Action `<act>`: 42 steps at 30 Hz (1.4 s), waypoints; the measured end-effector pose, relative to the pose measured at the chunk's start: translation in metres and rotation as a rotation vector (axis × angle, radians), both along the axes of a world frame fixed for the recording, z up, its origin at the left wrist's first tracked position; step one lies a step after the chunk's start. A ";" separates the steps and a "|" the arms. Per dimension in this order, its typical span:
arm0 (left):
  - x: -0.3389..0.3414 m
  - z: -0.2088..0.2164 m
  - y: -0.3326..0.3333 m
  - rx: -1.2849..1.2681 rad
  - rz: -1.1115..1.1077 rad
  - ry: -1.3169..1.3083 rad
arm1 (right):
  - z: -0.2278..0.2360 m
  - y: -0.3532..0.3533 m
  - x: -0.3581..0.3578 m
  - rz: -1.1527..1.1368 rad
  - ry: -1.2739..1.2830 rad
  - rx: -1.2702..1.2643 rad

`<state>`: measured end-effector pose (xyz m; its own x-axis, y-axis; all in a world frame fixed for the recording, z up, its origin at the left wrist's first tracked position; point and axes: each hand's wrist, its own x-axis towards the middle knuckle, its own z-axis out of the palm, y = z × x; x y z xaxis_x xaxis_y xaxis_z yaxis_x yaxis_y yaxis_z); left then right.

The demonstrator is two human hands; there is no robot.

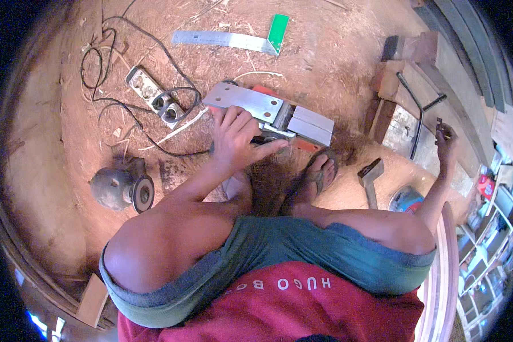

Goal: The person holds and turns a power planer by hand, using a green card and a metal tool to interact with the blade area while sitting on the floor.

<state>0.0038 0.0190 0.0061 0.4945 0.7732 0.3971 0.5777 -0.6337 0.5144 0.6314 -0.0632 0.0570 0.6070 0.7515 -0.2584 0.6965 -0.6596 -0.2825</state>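
Observation:
An electric hand planer (pixel 245 102) lies upside down on the ground, its flat metal sole facing up and orange body parts showing at the edges. My left hand (pixel 233 137) grips its near side, fingers bent over the sole's edge and thumb stretched out toward the blade slot. Out to the right, above the wooden beams, my right hand (pixel 447 147) is closed on a small dark piece (pixel 439 126), too small to make out. A dark T-shaped bar tool (pixel 419 117) rests on the beams beside that hand.
A try square (pixel 228 40) with a green handle lies beyond the planer. To the left are a power strip (pixel 148 88) with tangled cables and a bench grinder (pixel 119 187). A hammer-like tool (pixel 370 176) and a round tin (pixel 406 199) stand near my right leg.

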 end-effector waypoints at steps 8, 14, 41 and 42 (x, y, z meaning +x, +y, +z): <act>-0.014 -0.013 0.001 0.094 -0.440 0.115 | 0.103 0.095 -0.109 0.030 0.615 0.251; 0.008 -0.019 -0.013 -0.041 -0.186 -0.176 | 0.114 0.166 -0.221 0.148 1.042 0.179; 0.006 -0.014 -0.019 -0.056 -0.044 -0.108 | -0.024 0.133 -0.344 1.575 0.244 0.223; 0.006 -0.014 -0.019 -0.057 -0.044 -0.108 | -0.025 0.132 -0.346 1.589 0.234 0.212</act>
<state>0.0098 0.0003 -0.0082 0.4854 0.7743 0.4061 0.4891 -0.6254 0.6080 0.2857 0.0684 0.0315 -0.8125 0.5813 -0.0442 0.5325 0.7092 -0.4620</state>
